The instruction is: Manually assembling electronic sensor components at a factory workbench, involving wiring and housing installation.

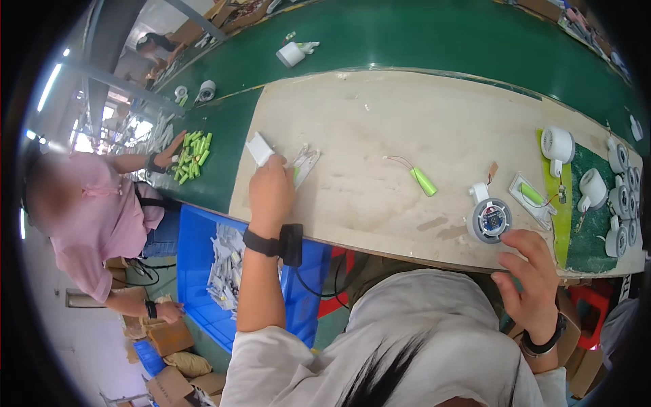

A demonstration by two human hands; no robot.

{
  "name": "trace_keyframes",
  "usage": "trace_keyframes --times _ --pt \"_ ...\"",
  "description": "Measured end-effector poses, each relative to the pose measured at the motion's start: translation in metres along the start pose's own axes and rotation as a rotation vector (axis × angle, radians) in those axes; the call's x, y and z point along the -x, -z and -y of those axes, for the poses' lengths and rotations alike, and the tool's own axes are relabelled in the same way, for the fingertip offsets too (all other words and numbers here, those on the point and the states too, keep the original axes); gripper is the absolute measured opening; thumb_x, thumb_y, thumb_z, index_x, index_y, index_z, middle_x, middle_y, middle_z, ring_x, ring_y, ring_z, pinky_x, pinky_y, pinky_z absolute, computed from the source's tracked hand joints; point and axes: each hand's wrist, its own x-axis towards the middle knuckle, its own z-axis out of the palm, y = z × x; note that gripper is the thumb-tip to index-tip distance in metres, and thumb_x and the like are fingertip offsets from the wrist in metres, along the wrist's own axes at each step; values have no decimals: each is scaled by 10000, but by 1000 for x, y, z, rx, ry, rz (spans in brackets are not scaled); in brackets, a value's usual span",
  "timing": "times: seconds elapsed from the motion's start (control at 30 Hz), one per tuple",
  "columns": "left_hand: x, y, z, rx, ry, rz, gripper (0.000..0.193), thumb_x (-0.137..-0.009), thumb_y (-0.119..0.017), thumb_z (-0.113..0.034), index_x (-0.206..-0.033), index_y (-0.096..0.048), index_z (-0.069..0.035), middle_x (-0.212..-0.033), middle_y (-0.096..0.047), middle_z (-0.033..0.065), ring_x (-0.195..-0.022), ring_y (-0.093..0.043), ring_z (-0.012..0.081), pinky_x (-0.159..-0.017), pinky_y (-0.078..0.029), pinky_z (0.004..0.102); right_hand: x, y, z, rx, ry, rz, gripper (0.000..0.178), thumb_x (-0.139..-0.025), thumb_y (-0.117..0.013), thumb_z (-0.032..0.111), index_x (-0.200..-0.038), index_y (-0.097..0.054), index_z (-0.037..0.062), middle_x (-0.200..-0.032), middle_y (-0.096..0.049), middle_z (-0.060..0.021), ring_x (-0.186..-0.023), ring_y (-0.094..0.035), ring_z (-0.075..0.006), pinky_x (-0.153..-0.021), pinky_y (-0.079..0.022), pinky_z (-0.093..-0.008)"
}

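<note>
My left hand is closed, its fingertips on a white plastic cover at the left of the beige board. Just right of those fingers lies a white handle shell with a bit of green in it. Over the board's front edge, my right hand has its fingers apart and holds nothing. Close to its fingertips is a round grey-and-white fan head with a bare circuit board showing. Beyond that hand, another white handle shell carries a green battery. A loose green battery with thin wires rests mid-board.
Several white fan heads stand at the right on green matting, beside a yellow-green strip. A blue bin of white parts sits below the board's left end. At far left, a person in pink reaches to a green battery pile.
</note>
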Motion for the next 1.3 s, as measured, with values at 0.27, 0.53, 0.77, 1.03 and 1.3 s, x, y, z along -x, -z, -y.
trace_keyframes --times 0.27,0.53,0.77,1.03,1.3 --pt "20 20 -25 132 -128 -45 247 -776 -604 -204 -939 -541 -31 -787 -546 145 -755 -548 328 -619 -441 405 3 -12 11 -65 7 -4 244 -627 -669 72 -851 -590 16 -962 -561 -138 -866 -539 -330 -732 -444 -394" --pt "60 70 -131 590 -357 -116 286 -685 -681 -74 -937 -559 -13 -756 -544 111 -611 -526 230 -560 -427 296 -38 -52 27 -619 -173 -214 367 -712 -657 66 -1054 -533 20 -866 -549 -109 -743 -549 -230 -647 -447 -295" --pt "80 61 -172 561 -563 -123 307 -665 -693 -98 -919 -560 12 -756 -563 134 -630 -547 269 -538 -438 325 -33 -56 20 -662 -278 -446 305 -719 -644 -21 -1019 -593 2 -865 -537 -80 -730 -500 -104 -625 -409 -212" --pt "95 52 -198 562 -834 62 349 -657 -695 -126 -947 -557 12 -770 -579 112 -611 -540 241 -523 -427 303 18 -22 -3 125 132 -452 212 -652 -687 120 -862 -660 117 -837 -596 -29 -707 -559 -198 -601 -454 -292" --pt "5 46 -239 821 -557 130 288 -728 -656 -229 -880 -595 8 -762 -597 139 -661 -589 270 -586 -469 339 45 16 -42 -140 -37 -172 193 -582 -606 94 -769 -613 47 -936 -590 -77 -892 -528 -286 -766 -435 -372"
